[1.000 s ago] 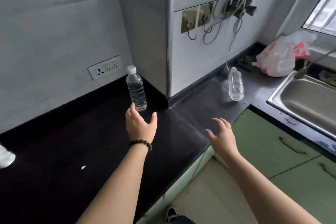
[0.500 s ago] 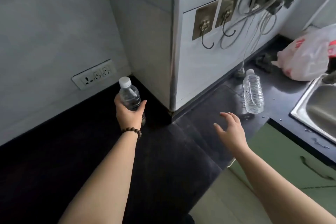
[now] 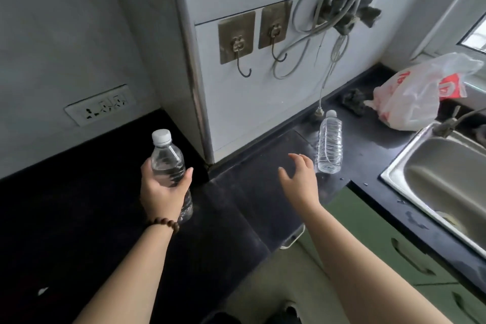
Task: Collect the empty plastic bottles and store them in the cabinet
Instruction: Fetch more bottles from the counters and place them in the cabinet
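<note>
My left hand (image 3: 162, 192) grips a clear plastic bottle with a white cap (image 3: 168, 163) around its middle, holding it upright and slightly tilted above the black counter (image 3: 79, 218). A second clear bottle (image 3: 330, 144) stands on the counter to the right, near the wall. My right hand (image 3: 299, 179) hovers over the counter with fingers spread, just left of that bottle and not touching it. Green cabinet doors (image 3: 368, 239) with dark handles run below the counter at the right.
A steel sink (image 3: 441, 181) sits at the right edge with a tap above it. A white and red plastic bag (image 3: 415, 97) lies behind the sink. Wall hooks (image 3: 238, 45), hanging cables (image 3: 339, 8) and a socket strip (image 3: 101, 108) are on the walls.
My left hand closed round the left bottle and lifted it off the counter. My right hand moved closer to the second bottle.
</note>
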`<state>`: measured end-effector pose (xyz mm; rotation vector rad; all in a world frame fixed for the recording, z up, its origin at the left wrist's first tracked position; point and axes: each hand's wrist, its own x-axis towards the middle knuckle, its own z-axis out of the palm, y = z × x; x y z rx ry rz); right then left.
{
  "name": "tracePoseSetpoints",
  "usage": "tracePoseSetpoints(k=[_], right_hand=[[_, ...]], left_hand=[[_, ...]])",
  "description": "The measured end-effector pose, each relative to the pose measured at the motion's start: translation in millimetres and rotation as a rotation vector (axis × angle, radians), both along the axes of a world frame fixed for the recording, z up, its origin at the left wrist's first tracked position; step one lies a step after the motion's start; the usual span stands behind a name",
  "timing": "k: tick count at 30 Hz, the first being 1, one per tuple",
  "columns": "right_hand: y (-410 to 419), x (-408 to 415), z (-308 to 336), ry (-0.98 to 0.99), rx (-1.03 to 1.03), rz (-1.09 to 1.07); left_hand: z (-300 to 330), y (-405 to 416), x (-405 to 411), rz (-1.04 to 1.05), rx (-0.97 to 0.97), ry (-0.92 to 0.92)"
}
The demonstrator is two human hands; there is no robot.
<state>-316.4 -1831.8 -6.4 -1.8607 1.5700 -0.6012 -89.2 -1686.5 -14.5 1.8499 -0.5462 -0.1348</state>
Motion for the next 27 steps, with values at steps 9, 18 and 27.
tracePoseSetpoints(k=[9,18,27], right_hand=[[-90.7,-68.4,1.8,-0.054,-0.133,-0.076],[-180.7,-78.7,-21.3,0.057,0.120,-0.017],[-196.0,-62.9,-39.5,0.270,0.161,-0.076]], left_hand=[[18.2,-43.0,-104.8,0.014,-0.031,0.001],[29.0,-113.9,-158.2,-0.040,0.060,-0.082],[23.6,-131.6,-163.7,-0.022,0.089,-0.099]])
